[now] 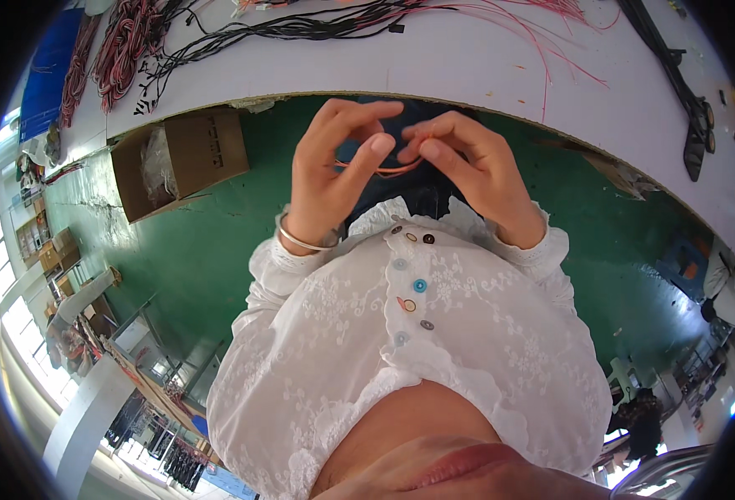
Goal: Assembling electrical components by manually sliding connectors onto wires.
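Between the table [459, 67] and the white blouse [501, 333], both hands were raised, with a thin orange wire [397, 170] in the gap from one to the other. The left hand [322, 167] had its thumb and forefinger apart, their tips clear of each other; the wire ran behind the thumb toward the palm, and whether the other fingers gripped it I could not tell. The right hand [477, 175] had thumb and fingers together, pinched on the wire, though its fingertips were blurred. A bangle [301, 243] circled the left wrist.

Well beyond the hands, black cables [301, 43] lay along the table, with red-and-black bundles [126, 50] toward its left and loose red wires [544, 67] farther right. Near the table's right end rested a long black thing [691, 137]. Below the table's left part, an open box [211, 150] stood on the green floor [192, 258], clear plastic [159, 171] inside it.
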Available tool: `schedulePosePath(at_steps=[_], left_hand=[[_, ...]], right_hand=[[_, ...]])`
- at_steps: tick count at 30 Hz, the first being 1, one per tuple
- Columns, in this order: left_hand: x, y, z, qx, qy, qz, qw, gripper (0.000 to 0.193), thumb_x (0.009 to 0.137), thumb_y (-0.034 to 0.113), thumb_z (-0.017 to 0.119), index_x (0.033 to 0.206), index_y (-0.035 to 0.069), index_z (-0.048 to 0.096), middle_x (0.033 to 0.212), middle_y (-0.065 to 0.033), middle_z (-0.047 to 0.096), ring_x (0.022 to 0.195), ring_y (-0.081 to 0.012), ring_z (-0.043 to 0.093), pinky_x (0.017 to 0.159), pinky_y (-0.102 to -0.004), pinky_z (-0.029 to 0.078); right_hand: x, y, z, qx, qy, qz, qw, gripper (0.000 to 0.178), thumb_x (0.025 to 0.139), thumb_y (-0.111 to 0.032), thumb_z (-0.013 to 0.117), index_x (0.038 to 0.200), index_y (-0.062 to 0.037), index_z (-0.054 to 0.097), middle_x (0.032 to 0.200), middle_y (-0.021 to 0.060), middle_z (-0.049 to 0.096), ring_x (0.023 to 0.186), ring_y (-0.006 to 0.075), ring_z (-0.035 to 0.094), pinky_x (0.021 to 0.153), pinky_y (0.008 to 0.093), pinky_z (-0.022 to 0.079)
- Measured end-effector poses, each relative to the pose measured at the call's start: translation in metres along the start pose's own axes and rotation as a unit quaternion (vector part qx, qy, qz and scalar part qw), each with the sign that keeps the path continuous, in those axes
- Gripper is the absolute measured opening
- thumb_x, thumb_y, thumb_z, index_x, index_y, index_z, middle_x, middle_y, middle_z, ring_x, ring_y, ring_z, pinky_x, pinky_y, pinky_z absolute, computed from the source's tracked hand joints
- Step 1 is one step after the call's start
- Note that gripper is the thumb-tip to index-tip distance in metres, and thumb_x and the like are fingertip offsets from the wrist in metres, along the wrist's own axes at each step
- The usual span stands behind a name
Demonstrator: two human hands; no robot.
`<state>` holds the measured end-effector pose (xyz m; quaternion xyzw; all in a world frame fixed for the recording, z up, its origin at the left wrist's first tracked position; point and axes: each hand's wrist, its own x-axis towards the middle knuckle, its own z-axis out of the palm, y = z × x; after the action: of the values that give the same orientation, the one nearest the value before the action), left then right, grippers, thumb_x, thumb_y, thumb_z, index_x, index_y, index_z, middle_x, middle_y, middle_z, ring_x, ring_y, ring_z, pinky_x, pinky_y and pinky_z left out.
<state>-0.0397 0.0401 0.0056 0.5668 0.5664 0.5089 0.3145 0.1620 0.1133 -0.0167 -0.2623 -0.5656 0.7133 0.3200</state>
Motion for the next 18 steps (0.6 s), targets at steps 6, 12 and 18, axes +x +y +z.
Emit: schedulePosePath(at_steps=[6,12,18], left_hand=[[0.003,0.0,0.003,-0.175,-0.121,-0.118,0.97,0.026,0.097,0.007,0.071,0.121,-0.001,0.073,0.113,-0.0098,0.061,0.099,-0.0161,0.063,0.081,-0.0267,0.058],[-0.002,-0.013,0.01,-0.337,-0.148,-0.215,0.904,0.027,0.098,0.011,0.069,0.122,0.001,0.073,0.125,-0.0113,0.06,0.11,-0.0192,0.059,0.094,-0.0337,0.052],[-0.004,-0.023,0.012,-0.389,-0.168,-0.234,0.875,0.021,0.098,0.008,0.068,0.116,0.001,0.075,0.127,-0.0112,0.059,0.108,-0.019,0.06,0.097,-0.0345,0.049]], right_hand=[[-0.005,-0.013,0.005,-0.018,-0.024,0.044,0.999,0.018,0.103,-0.012,0.065,0.111,0.0043,0.067,0.096,0.008,0.074,0.088,0.0125,0.072,0.081,0.0254,0.057],[-0.007,-0.008,-0.005,0.136,-0.034,0.112,0.984,0.017,0.101,-0.01,0.066,0.11,0.0038,0.069,0.094,0.0081,0.073,0.088,0.0153,0.071,0.084,0.0285,0.058],[-0.009,-0.006,-0.003,0.173,-0.045,0.158,0.971,0.015,0.099,-0.009,0.068,0.109,0.002,0.07,0.094,0.0079,0.073,0.087,0.0148,0.071,0.083,0.0291,0.058]])
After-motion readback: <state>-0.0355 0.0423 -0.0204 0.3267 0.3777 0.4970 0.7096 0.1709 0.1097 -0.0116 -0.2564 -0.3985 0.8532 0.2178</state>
